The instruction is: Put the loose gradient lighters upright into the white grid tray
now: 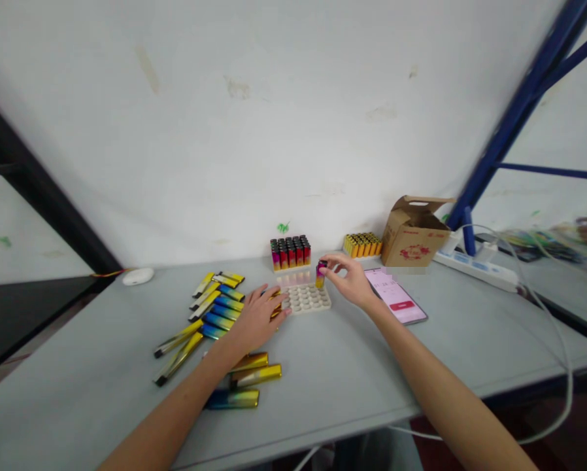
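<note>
Purple-yellow cylinder (319,280) in the right hand (350,281) — left hand (259,319) at the holed tray (313,309)

We look out from the wearer's head through one camera, facing forward and tipped down over the counter (333,373), toward the pale wall (293,118) behind it. We sit close above the left forearm (176,399) and right forearm (435,379), which rise from the bottom of the view, bringing the left fingers (272,302) and right fingers (333,275) near its middle. Our view is wide (the posts lean outward toward the top): a black post (38,176) stands at left, a blue post (519,111) at right.
</note>
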{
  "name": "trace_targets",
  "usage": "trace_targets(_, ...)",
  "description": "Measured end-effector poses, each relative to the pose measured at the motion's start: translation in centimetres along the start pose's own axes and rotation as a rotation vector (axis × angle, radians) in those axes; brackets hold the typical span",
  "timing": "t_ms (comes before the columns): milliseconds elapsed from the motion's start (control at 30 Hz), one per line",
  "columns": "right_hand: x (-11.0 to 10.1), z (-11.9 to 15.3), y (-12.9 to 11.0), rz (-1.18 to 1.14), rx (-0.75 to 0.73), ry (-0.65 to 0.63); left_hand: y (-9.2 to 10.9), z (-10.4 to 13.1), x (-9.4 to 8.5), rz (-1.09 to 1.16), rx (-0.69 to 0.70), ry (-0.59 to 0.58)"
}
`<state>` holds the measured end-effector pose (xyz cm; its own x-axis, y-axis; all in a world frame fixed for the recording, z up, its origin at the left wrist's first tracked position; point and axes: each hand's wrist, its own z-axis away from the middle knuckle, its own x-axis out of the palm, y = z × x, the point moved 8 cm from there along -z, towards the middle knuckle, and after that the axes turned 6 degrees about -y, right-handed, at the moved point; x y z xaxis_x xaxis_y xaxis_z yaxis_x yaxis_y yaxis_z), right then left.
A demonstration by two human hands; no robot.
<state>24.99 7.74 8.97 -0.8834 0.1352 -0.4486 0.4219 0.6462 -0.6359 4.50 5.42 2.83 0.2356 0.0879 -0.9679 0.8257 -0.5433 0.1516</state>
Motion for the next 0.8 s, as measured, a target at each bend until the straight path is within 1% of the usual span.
trace_targets(133, 0.9, 0.3, -0.5, 0.128, -0.027, -0.123, 0.1, 0.1, -0.1, 0.005, -0.003, -0.003)
trace_targets(233, 1.3, 0.5, -0.8, 0.181, -0.04, -0.163, 0.1, 0.1, -0.1, 0.0, -0.002, -0.004)
trace_targets(333, 1.3, 0.5, -0.6, 0.194, -0.023, -0.159, 0.1, 0.1, 0.0, -0.023, 0.005, -0.002)
trace_targets(467, 1.0, 0.5, 0.2, 0.226, 0.036, -0.13, 0.1, 0.0, 0.0, -0.024, 0.01, 0.006)
trace_targets(533, 1.0, 0.5, 0.5, 0.245, 0.053, -0.138, 0.1, 0.0, 0.0, -0.021, 0.008, 0.0)
trace_targets(667, 1.1, 0.7, 0.4, 0.289, 0.017, -0.16, 0.1, 0.0, 0.0, -0.024, 0.0, -0.005)
trace_targets(800, 0.5, 0.8, 0.0, 0.355, -0.028, -0.097, 0.1, 0.1, 0.0, -0.012, 0.006, 0.011)
